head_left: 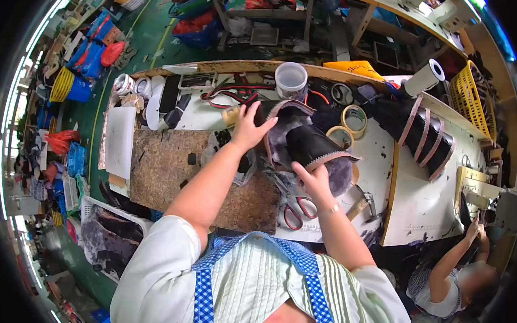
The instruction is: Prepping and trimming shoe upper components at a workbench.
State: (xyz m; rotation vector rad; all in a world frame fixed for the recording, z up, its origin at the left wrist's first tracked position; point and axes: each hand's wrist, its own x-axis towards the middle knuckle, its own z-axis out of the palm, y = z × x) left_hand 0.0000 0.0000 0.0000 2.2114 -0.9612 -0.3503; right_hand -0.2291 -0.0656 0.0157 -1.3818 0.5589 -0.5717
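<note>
A black boot upper [305,143] with a pinkish-brown zigzag edge and a grey furry lining is held over the workbench [424,203]. My left hand [249,128] grips its left edge, fingers spread over the top. At the lower edge of the same piece, my right hand [314,178] pinches it from below. Red-handled scissors [297,209] lie on the bench just under my right wrist.
A brown cork pad [166,163] covers the bench at the left. Tape rolls [352,119], a clear plastic tub [291,79] and a white paper roll [423,77] stand at the back. More black boot uppers [421,131] lie at the right. Another person [461,280] sits at the lower right.
</note>
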